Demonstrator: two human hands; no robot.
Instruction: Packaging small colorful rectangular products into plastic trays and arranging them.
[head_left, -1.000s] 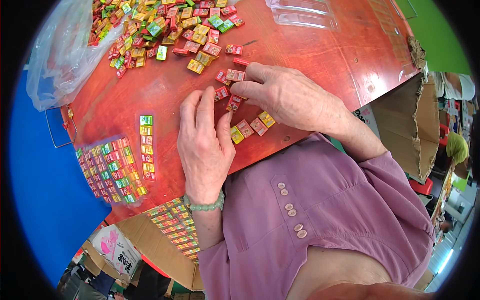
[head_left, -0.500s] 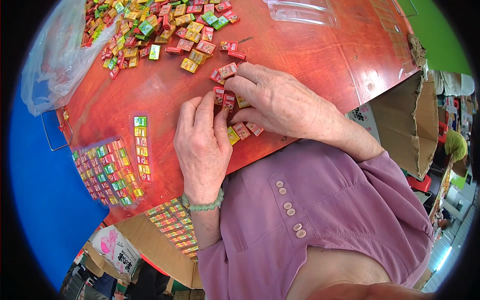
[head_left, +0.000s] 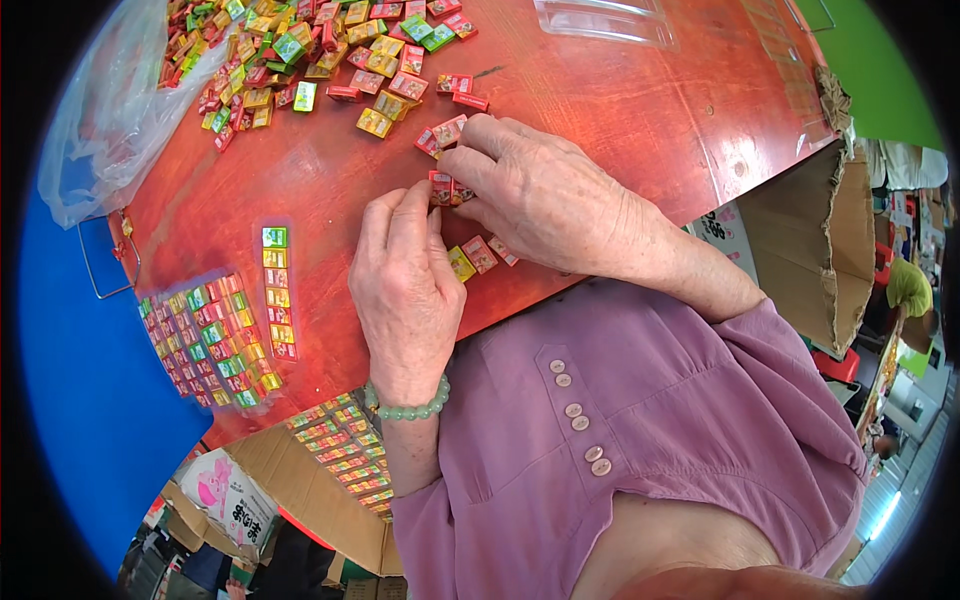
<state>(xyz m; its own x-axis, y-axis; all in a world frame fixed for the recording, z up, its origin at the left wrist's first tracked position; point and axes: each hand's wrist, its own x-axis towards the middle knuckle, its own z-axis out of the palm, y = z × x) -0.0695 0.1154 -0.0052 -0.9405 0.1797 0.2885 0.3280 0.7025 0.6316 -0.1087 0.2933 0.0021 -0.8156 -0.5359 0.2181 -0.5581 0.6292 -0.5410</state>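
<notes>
Aligning seemed to want light, even pressure: a row [head_left: 480, 255] lay at 5 o'clock of two red boxes [head_left: 440, 188]; left hand [head_left: 405, 262] at 7 and right hand [head_left: 545, 195] at 3 curled about them, exact grip unclear; pile [head_left: 327, 40], 11.

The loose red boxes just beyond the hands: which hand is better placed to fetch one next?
Probably the right hand: it is close beside the loose red boxes, while the left hand sits farther from them.

Clothing: plain mauve cloth blouse [head_left: 690, 390] with a gathered seam
Fastening: six pale round buttons [head_left: 573, 410] in pairs
Jewellery: pale-green round-bead bracelet [head_left: 411, 411]
</notes>
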